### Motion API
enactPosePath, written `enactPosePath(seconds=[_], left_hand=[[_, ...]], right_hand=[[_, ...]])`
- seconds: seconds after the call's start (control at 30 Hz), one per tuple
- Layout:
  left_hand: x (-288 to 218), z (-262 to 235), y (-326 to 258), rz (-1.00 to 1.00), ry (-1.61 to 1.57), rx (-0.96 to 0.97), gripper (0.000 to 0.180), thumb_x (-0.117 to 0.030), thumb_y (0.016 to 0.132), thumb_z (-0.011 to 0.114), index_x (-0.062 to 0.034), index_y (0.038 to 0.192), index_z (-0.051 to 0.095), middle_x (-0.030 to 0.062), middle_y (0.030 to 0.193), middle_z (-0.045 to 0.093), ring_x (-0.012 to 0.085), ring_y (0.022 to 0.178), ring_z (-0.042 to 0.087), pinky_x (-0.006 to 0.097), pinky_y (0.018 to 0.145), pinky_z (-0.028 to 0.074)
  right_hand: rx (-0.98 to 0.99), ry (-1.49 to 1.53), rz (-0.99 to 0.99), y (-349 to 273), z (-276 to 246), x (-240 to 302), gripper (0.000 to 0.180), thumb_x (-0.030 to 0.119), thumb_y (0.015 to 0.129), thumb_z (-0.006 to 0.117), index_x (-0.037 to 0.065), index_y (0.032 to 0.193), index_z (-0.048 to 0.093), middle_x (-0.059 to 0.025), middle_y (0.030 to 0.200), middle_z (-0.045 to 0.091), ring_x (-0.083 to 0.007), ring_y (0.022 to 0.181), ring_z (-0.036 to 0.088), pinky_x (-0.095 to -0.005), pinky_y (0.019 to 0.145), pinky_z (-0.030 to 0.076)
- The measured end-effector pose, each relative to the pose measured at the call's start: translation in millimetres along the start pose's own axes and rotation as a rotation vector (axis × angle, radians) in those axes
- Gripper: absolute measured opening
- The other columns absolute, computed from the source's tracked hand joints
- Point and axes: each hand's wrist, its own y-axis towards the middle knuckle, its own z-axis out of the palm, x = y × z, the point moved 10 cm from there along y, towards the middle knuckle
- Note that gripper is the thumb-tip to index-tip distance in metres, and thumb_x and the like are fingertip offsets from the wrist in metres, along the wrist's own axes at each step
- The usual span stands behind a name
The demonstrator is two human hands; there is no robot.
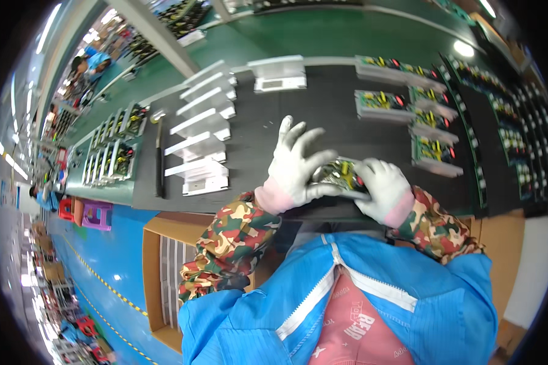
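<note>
Close in front of me, a circuit board [342, 174] with yellow, dark and red parts sits in a pale metal bracket between my hands. My right hand [385, 190], in a white glove with a pink cuff, grips its right end. On the other side my left hand [293, 164], gloved the same way, has its fingers spread and raised. Its thumb lies along the near left side of the board; whether it presses there I cannot tell. Several empty pale metal brackets [204, 177] stand in a column left of my hands, and another bracket [279, 74] stands farther back.
Boards in brackets [435, 152] stand on the right of the black mat [310, 115], beside long rows of bare boards [469, 131]. A black-handled hammer [159, 155] lies at left, near more bracketed boards [112, 161]. Below the table's edge is a cardboard box [154, 286].
</note>
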Motion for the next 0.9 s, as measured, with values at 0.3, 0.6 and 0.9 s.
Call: enactPosePath(seconds=[0.3,0.6,0.9], left_hand=[[111,-18,-32,-0.455,-0.002,-0.651,0.049,-0.027,0.094,0.061,0.0007,0.133,0.052,0.0169,0.126,0.056,0.0371,0.119,0.051,0.057,0.114,0.025],[102,-25,-24,-0.401,0.040,-0.544,0.049,-0.030,0.093,0.061,0.0009,0.130,0.053,0.0167,0.124,0.057,0.0407,0.117,0.050,0.058,0.112,0.028],[109,-14,-21,-0.462,-0.016,-0.436,0.048,-0.029,0.091,0.062,0.0017,0.127,0.055,0.0167,0.120,0.060,0.0400,0.117,0.051,0.057,0.115,0.026]], right_hand=[[-0.288,-0.059,-0.040,174,-109,-51,0.058,0.022,0.067,0.073,0.006,0.120,0.055,-0.0179,0.110,0.059,-0.0392,0.098,0.061,-0.0460,0.085,0.050],[-0.096,-0.171,-0.034,401,10,-114,0.045,0.022,0.070,0.071,0.004,0.110,0.059,-0.0207,0.106,0.061,-0.0391,0.099,0.062,-0.0442,0.087,0.051],[-0.013,-0.221,-0.045,436,64,-124,0.046,0.018,0.068,0.073,0.007,0.111,0.061,-0.0192,0.103,0.065,-0.0381,0.098,0.064,-0.0450,0.087,0.052]])
